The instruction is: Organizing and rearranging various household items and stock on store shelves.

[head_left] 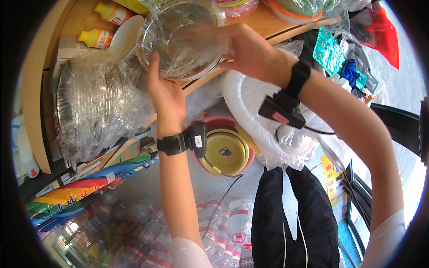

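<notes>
My left hand (166, 95) supports the near left rim of a stack of round basins (191, 75) in clear plastic film, its thumb raised along the side. Across the top of the same stack lies my right hand (231, 43), its fingers blurred over the crinkled film; whether they grip the film cannot be made out. The stack is at the edge of a wooden shelf (248, 31). Just left of it, a row of metal basins (100, 100) wrapped in plastic stands on edge. A white bowl (129, 35) leans behind them.
Yellow bottles (97, 38) lie at the upper left. Colored basins (295, 11) sit farther right on the shelf. Below are yellow and pink nested basins (226, 152), a white plastic-wrapped bundle (248, 100), a rainbow umbrella (97, 182) and several large water bottles (214, 231) on the floor.
</notes>
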### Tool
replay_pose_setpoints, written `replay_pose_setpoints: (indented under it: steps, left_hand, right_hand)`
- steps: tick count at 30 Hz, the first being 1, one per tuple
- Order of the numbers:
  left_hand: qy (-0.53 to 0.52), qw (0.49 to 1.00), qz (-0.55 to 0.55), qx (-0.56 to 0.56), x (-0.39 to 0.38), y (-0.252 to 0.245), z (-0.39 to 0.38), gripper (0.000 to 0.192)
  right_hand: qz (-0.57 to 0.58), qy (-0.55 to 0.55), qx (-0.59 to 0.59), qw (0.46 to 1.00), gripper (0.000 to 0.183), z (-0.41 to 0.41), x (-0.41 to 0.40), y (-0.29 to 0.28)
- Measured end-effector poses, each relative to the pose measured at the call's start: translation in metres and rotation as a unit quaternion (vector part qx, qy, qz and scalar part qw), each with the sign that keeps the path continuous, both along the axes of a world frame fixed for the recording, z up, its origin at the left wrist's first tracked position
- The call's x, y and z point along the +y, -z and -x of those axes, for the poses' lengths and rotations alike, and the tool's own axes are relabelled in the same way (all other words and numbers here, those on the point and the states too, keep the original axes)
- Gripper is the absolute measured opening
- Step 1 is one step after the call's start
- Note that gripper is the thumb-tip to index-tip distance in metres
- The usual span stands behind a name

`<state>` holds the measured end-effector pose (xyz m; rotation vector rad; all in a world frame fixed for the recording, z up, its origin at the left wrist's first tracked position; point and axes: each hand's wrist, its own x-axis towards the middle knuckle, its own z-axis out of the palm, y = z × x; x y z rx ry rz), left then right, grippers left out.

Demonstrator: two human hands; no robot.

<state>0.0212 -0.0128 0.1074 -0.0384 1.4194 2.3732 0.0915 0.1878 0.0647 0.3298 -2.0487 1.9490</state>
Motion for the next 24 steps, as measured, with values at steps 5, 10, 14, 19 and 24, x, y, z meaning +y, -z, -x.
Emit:
replay_pose_setpoints:
  steps: [5, 10, 14, 19, 24]
  left_hand:
    - [0.012, 0.994, 0.047, -0.096, -0.002, 0.001, -0.027, 0.081]
    - [0.041, 0.994, 0.023, -0.096, 0.004, 0.002, -0.023, 0.087]
    - [0.045, 0.993, 0.013, -0.111, 0.008, -0.006, -0.03, 0.087]
    - [0.013, 0.996, 0.043, -0.072, -0.04, -0.002, -0.055, 0.068]
    - [0.128, 0.98, 0.133, -0.079, -0.072, 0.029, -0.169, 0.046]
  right_hand:
    - [0.366, 0.04, -0.335, 0.867, 0.037, -0.015, -0.021, -0.054]
    - [0.331, 0.008, -0.314, 0.89, 0.042, -0.024, -0.016, -0.078]
    - [0.228, 0.01, -0.306, 0.924, 0.046, -0.037, 0.003, -0.068]
    - [0.145, 0.093, -0.388, 0.905, 0.04, -0.093, 0.012, -0.113]
    - [-0.02, 0.102, -0.388, 0.916, 0.042, -0.203, 0.056, -0.147]
